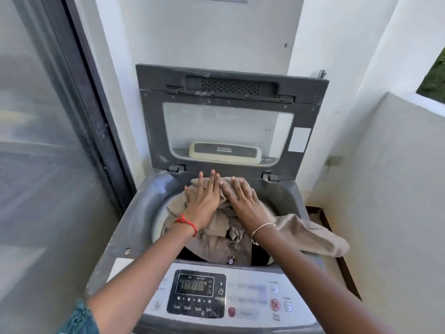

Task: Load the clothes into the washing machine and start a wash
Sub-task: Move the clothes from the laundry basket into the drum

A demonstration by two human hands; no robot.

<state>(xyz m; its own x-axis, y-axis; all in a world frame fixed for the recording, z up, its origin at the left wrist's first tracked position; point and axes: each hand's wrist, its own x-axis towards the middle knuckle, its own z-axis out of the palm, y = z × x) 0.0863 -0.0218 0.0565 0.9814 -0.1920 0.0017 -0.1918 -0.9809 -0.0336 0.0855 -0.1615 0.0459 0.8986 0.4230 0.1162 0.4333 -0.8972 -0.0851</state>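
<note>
head view, as it reaches me on the remote feed.

setting: a narrow nook. i log a smooth white plastered wall (216, 32) at the back and a white low wall (397, 165) on the right with green foliage (435, 75) above it. a dark-framed glass door (36, 141) stands on the left, blurred. a small wall socket (333, 161) sits on the right.

item 1: top-loading washing machine (137, 213). grey plastic body, dusty and scuffed, with a rounded rim around the tub. its lid (154, 131) stands upright: dark grey frame, clear rectangular pane, perforated vent strip along the top.

item 2: control panel (252, 297), pale and glossy, on the edge nearest me. it has a black rectangular display (195, 284) showing segment digits. a round red start/pause button (275, 305) and a white power button (288, 306) are at its right, neither touched.

item 3: clothes (224, 247). khaki woven fabric, crumpled, heaped in the tub mouth and rising above the rim. one piece drapes outside over the machine's right edge.

item 4: left hand (204, 198). it lies flat with fingers straight and slightly spread, palm pressing on top of the heap, gripping nothing. a red thread bracelet (186, 224) is at the wrist and a teal patterned sleeve (79, 319) shows at bottom left.

item 5: right hand (243, 201). just beside the left, it is likewise flat, with straight fingers pressing the fabric. a thin silver chain bracelet (262, 227) is at the wrist.
</note>
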